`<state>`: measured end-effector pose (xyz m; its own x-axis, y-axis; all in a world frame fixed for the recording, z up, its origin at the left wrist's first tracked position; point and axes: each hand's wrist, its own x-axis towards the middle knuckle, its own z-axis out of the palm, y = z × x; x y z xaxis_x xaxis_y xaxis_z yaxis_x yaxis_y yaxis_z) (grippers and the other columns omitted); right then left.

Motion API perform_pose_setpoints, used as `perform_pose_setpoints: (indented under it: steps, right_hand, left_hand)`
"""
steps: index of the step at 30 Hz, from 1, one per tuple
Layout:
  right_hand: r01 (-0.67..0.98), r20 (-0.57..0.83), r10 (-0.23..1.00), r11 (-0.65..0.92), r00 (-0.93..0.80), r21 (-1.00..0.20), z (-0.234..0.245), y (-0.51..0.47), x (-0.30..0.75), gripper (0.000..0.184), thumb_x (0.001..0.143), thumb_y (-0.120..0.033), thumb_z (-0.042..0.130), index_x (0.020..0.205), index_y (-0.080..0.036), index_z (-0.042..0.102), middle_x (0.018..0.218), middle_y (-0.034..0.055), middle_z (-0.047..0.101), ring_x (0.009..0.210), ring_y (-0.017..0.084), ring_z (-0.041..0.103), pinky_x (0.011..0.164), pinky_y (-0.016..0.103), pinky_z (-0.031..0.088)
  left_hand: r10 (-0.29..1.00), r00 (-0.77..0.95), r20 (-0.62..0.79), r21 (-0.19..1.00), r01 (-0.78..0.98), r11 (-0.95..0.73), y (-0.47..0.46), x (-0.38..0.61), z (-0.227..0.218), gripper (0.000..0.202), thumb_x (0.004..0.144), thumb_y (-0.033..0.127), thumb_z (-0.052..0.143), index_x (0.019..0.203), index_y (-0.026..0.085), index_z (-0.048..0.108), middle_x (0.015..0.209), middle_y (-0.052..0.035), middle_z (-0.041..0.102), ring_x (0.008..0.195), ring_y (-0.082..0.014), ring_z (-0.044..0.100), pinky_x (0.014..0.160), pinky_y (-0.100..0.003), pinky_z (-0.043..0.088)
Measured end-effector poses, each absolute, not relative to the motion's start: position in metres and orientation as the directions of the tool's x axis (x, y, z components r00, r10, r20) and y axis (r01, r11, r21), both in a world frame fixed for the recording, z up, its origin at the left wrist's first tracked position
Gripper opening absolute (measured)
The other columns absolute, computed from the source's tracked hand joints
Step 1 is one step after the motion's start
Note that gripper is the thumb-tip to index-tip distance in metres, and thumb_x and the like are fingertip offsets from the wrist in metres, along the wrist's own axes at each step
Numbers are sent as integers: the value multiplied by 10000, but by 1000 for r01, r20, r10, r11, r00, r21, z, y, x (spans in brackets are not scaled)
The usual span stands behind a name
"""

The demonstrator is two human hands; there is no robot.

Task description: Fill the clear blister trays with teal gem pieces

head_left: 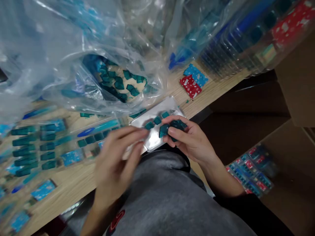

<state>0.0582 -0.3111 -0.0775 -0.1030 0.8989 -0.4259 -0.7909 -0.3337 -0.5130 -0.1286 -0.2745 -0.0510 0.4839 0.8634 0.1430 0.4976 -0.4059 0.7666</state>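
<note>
My right hand [189,139] is closed round a small bunch of teal wrapped pieces [172,127], held just over the table's edge. My left hand [118,160] is motion-blurred, its fingers stretched toward a clear plastic tray [154,139] that lies at the edge. Two or three teal pieces [157,120] sit in a row in the tray. The left fingertips reach the tray's near left side; whether they pinch anything is unclear.
A big clear plastic bag [73,65] with many loose teal pieces fills the back. Filled trays [49,144] lie to the left on the wooden table [73,180]. Red and blue packets [193,80] lie at the right. Cardboard boxes [295,85] and finished packs [251,170] are below right.
</note>
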Motion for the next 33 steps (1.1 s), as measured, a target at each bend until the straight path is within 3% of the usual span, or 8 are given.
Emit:
perform_pose_setpoints:
  steps: [3, 8, 14, 18, 21, 28, 31, 33]
  right_hand:
    - [-754, -429, 902, -317, -51, -576, -75, -312, 56, 136, 764, -262, 802, 839, -207, 703, 665, -48, 671, 525, 44, 533, 528, 191, 423]
    - [-665, -384, 923, -271, 26, -696, -79, -317, 59, 96, 813, -285, 770, 892, -241, 736, 685, -50, 655, 542, 42, 513, 532, 192, 420]
    - [-517, -372, 923, -271, 100, -812, -79, -321, 65, 101, 833, -331, 740, 888, -246, 743, 676, -43, 643, 542, 66, 543, 503, 201, 444]
    - [-244, -214, 966, -175, 144, -954, -74, -323, 77, 128, 796, -225, 772, 918, -263, 778, 975, -8, 731, 840, 120, 675, 750, 254, 552]
    - [-128, -175, 982, -165, 70, -978, -72, -326, 84, 231, 789, -207, 779, 1011, -273, 773, 984, -9, 755, 933, 151, 700, 878, 287, 553]
    - [-73, -221, 975, -221, -8, -973, -72, -334, 87, 202, 827, -247, 750, 1028, -234, 765, 822, -25, 752, 532, 67, 619, 560, 198, 539]
    - [44, -201, 979, -203, 39, -978, -77, -328, 97, 199, 847, -225, 725, 1041, -250, 761, 925, -11, 764, 603, 83, 658, 558, 202, 547]
    - [215, -79, 988, -106, 131, -971, -86, -317, 108, 202, 843, -205, 726, 1031, -263, 766, 994, 2, 763, 761, 123, 703, 659, 235, 579]
  left_hand:
    - [792, 589, 163, 787, 406, -464, -270, -105, -51, 274, 917, 156, 635, 1175, 248, 621, 1089, 8, 640, 1056, -110, 589, 908, -214, 500]
    - [795, 592, 131, 903, 261, -343, -259, -100, -55, 196, 880, 157, 683, 1046, 225, 604, 1013, 2, 624, 1011, -113, 611, 865, -222, 520]
    - [759, 642, 108, 920, 224, -321, -262, -98, -56, 139, 910, 172, 644, 1030, 231, 607, 984, -6, 645, 977, -121, 628, 859, -246, 531]
    - [764, 633, 126, 918, 217, -331, -262, -93, -59, 138, 909, 145, 639, 1020, 217, 601, 964, 3, 634, 953, -99, 620, 855, -212, 520]
    - [727, 675, 125, 902, 228, -367, -261, -92, -59, 116, 916, 144, 628, 1010, 210, 609, 922, 8, 648, 908, -93, 629, 816, -197, 529]
    - [719, 684, 119, 835, 322, -445, -269, -96, -62, 240, 944, 74, 532, 1085, 217, 665, 1002, -8, 699, 906, -93, 665, 795, -189, 554]
    - [787, 602, 133, 822, 376, -427, -276, -102, -65, 236, 942, 76, 539, 1103, 213, 642, 987, 2, 702, 911, -97, 666, 815, -200, 551]
    - [788, 606, 110, 773, 446, -451, -279, -108, -67, 159, 941, 112, 559, 1059, 184, 639, 960, -15, 693, 897, -117, 668, 810, -225, 554]
